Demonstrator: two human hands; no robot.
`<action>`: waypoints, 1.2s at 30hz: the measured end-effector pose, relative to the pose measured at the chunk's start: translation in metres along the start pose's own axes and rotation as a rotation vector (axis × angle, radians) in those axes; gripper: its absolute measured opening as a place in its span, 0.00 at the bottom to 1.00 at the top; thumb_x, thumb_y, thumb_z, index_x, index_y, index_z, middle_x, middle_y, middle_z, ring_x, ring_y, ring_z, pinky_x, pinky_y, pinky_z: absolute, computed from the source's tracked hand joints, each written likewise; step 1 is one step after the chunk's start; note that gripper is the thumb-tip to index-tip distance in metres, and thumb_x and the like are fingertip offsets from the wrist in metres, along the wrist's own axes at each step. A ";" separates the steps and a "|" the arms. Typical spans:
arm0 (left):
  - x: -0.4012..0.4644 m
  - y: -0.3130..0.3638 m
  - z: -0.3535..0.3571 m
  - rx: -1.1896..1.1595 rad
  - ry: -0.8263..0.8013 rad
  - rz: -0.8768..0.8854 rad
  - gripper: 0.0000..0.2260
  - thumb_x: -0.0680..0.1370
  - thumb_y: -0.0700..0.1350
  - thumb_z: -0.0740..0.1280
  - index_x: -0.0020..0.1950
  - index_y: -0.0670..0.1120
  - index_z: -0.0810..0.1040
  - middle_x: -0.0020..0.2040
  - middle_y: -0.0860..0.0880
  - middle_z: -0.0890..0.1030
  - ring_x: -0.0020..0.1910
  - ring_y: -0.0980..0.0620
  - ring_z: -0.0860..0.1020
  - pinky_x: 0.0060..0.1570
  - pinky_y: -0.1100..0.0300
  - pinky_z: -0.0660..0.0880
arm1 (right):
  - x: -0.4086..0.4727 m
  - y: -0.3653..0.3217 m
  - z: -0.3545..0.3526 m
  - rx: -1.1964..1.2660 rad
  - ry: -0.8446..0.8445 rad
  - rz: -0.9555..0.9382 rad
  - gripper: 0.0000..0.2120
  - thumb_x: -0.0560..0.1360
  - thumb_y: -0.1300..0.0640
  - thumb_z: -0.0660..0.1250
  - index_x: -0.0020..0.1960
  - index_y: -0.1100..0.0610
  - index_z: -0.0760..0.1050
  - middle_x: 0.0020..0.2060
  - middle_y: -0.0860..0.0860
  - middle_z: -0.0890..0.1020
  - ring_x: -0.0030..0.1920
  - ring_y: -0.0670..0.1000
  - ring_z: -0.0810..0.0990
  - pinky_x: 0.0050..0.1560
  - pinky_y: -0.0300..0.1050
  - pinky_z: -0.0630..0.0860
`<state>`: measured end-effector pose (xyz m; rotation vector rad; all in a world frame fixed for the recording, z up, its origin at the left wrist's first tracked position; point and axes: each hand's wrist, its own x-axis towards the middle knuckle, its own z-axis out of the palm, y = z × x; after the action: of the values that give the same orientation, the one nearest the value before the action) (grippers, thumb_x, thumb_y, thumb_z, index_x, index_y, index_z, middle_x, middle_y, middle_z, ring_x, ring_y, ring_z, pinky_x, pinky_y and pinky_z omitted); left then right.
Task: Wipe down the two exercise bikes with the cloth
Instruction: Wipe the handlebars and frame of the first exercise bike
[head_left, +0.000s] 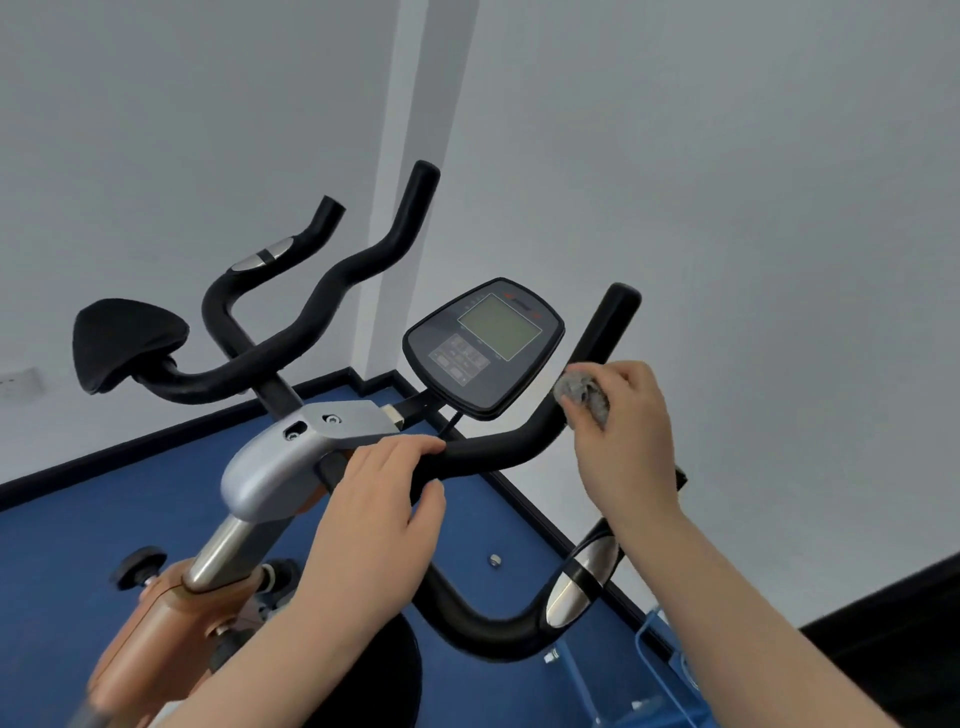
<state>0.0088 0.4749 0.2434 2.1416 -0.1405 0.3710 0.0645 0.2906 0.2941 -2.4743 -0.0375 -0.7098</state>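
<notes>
An exercise bike with an orange frame (150, 613) and black handlebars (498, 447) fills the view. Its console (483, 345) with a grey screen sits between the bars. My left hand (382, 499) grips the handlebar just right of the silver stem clamp (291, 447). My right hand (623, 415) holds a bunched grey cloth (584, 392) against the right upright grip (605, 332). No second bike can be told apart in this view.
A black pad (124, 340) sticks out at the left end of the bars. A chrome pulse sensor (582, 577) sits on the lower right bar. Blue floor (78, 545) with a dark skirting meets white walls. A blue metal frame (660, 654) stands at lower right.
</notes>
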 end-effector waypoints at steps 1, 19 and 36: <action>0.000 0.000 0.001 -0.029 0.011 -0.026 0.13 0.77 0.43 0.62 0.59 0.56 0.73 0.53 0.63 0.74 0.57 0.62 0.67 0.54 0.66 0.62 | -0.009 0.000 0.006 0.003 0.057 0.053 0.10 0.77 0.59 0.66 0.58 0.53 0.78 0.50 0.45 0.70 0.52 0.50 0.75 0.44 0.27 0.64; 0.007 -0.008 -0.001 -0.289 0.011 -0.212 0.10 0.76 0.41 0.63 0.51 0.55 0.78 0.48 0.58 0.80 0.52 0.58 0.76 0.55 0.57 0.73 | -0.057 -0.041 0.042 0.092 -0.165 -0.075 0.14 0.74 0.61 0.68 0.59 0.51 0.77 0.53 0.46 0.74 0.51 0.46 0.74 0.52 0.32 0.71; 0.007 -0.009 0.002 -0.200 -0.015 -0.132 0.10 0.76 0.42 0.64 0.51 0.57 0.77 0.47 0.59 0.77 0.53 0.53 0.73 0.49 0.60 0.69 | 0.009 -0.013 0.017 0.464 0.318 0.500 0.09 0.78 0.62 0.60 0.57 0.57 0.73 0.57 0.54 0.75 0.49 0.50 0.75 0.53 0.41 0.72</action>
<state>0.0183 0.4783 0.2375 1.9443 -0.0424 0.2534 0.0781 0.3093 0.2925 -1.8030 0.4663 -0.7569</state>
